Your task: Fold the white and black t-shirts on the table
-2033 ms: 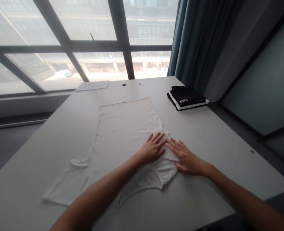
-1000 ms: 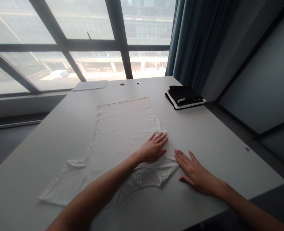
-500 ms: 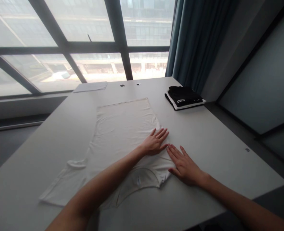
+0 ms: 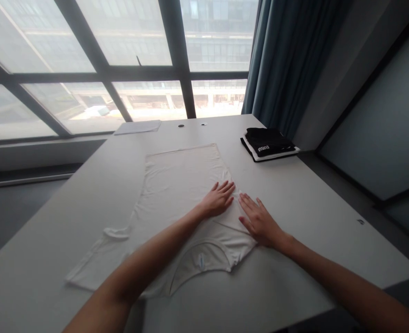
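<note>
A white T-shirt (image 4: 176,185) lies spread flat on the grey table (image 4: 311,203), collar toward me and hem toward the window. Its right sleeve is folded in over the body; the left sleeve (image 4: 96,263) still lies out to the side. My left hand (image 4: 217,200) rests flat on the shirt's right side, fingers stretched out. Just beside it my right hand (image 4: 259,221) lies flat on the folded right edge, fingers apart. Neither hand holds anything.
A folded stack of black and white clothes (image 4: 268,143) sits at the table's far right. A sheet of paper (image 4: 137,127) lies at the far edge by the window. A dark blue curtain (image 4: 287,60) hangs behind the stack.
My right hand slid off the shirt onto the table, then back onto the folded right edge. My left hand crept a little farther up the shirt. The shirt itself lies as before.
</note>
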Available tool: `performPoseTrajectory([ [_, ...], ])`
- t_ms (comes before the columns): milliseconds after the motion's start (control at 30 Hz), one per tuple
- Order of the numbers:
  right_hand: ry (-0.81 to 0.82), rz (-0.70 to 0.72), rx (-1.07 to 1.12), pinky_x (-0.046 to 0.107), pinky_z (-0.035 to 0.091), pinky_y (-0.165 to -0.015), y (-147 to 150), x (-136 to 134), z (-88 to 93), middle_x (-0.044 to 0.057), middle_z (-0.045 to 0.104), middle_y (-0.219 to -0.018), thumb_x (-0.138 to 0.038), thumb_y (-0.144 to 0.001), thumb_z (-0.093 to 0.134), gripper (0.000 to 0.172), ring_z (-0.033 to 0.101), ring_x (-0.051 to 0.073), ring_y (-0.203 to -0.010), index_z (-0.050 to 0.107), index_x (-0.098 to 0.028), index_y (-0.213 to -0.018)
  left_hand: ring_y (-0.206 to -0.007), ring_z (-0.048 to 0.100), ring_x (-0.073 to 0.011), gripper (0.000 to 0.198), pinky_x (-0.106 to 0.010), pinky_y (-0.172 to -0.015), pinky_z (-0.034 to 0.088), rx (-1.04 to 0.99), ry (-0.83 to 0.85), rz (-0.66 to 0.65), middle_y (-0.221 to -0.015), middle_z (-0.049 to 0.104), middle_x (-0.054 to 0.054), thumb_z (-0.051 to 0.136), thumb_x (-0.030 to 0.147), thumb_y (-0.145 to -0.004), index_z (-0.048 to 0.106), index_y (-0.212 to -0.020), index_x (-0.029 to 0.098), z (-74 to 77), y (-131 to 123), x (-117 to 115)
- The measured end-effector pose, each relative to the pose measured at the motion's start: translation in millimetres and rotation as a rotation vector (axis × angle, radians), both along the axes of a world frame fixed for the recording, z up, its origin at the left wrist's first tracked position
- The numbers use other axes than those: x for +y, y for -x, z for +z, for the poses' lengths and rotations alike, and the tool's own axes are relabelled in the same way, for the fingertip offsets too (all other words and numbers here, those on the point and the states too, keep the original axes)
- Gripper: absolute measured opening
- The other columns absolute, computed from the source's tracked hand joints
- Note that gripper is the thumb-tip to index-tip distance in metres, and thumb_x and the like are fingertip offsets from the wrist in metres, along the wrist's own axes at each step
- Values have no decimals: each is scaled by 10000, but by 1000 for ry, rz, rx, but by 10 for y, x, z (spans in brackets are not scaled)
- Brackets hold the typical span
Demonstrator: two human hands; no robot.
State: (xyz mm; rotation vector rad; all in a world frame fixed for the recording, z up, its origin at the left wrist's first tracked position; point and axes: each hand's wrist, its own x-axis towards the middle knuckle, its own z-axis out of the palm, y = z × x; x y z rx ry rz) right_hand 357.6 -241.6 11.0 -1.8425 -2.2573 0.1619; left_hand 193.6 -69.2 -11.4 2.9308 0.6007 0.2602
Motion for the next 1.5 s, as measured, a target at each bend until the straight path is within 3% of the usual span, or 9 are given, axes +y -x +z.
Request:
performPoseTrajectory([
  [133, 53, -56, -39, 531, 136, -1221, 12, 357, -84, 171, 191, -1650, -419, -1027, 312, 658, 124, 253, -1539, 238, -79, -1586, -1535, 153, -240, 570, -534, -1221, 134, 29, 47, 0, -1636, 268, -105, 260, 427, -1065, 294, -1576, 177, -18, -16, 17],
  [300, 103, -94, -43, 548, 105, -1217, -19, 426, -223, 178, 143, -1659, -485, -1030, 287, 694, 108, 264, -1541, 232, -73, -1585, -1538, 133, -235, 578, -525, -1222, 145, -18, 148, 124, -1649, 233, -94, 221, 423, -1068, 247, -1591, 179, 212, 168, 183],
  [467, 36, -100, -37, 556, 79, -1216, 62, 607, -112, 174, 122, -1664, -508, -1036, 240, 709, 70, 251, -1546, 205, -66, -1588, -1538, 136, -238, 605, -506, -1230, 129, -93, 134, 257, -1640, 264, -96, 218, 444, -1061, 273, -1582, 143, 521, 604, 287],
  [600, 67, -118, -30, 566, 79, -1209, 145, 784, -120, 192, 175, -1651, -554, -1029, 233, 740, 110, 268, -1540, 241, -56, -1577, -1534, 161, -232, 622, -487, -1235, 128, -73, 110, 328, -1631, 293, -74, 231, 492, -1051, 283, -1583, 174, 614, 1137, 195],
  [800, 5, -176, -34, 572, 91, -1204, 297, 871, -128, 218, 217, -1638, -534, -1036, 214, 734, 122, 290, -1534, 253, -25, -1562, -1517, 227, -257, 659, -495, -1225, 171, -50, 57, 600, -1599, 358, -117, 233, 495, -1023, 328, -1555, 119, 472, 2291, -12],
  [900, -34, -124, -16, 573, 88, -1206, 501, 952, -32, 202, 211, -1644, -506, -1039, 211, 706, 109, 280, -1537, 241, -43, -1571, -1499, 277, -280, 661, -508, -1208, 223, -14, 44, 779, -1567, 409, -144, 246, 467, -999, 370, -1526, 87, 377, 2793, -133],
  [1000, -10, -18, 21, 579, 99, -1205, 789, 1005, 56, 183, 216, -1646, -499, -1039, 221, 684, 110, 282, -1538, 271, -70, -1570, -1491, 293, -300, 642, -533, -1196, 242, 23, 38, 914, -1563, 414, -150, 261, 434, -989, 383, -1516, 87, 307, 3130, -287],
  [1300, 86, 359, 68, 590, 165, -1199, 1585, 731, 67, 159, 231, -1645, -491, -1025, 307, 660, 145, 293, -1534, 325, -104, -1559, -1342, 498, -290, 578, -427, -1147, 361, 3, -49, 1191, -1411, 561, -195, 376, 432, -973, 477, -1430, 93, 137, 3731, -771],
  [1500, 52, 443, 52, 569, 152, -1212, 1824, 642, -150, 134, 199, -1656, -448, -1022, 343, 640, 129, 278, -1538, 304, -121, -1571, -1466, 327, -318, 566, -548, -1178, 264, 27, -46, 1297, -1571, 396, -155, 321, 457, -1023, 401, -1508, 176, -48, 3725, -979],
])
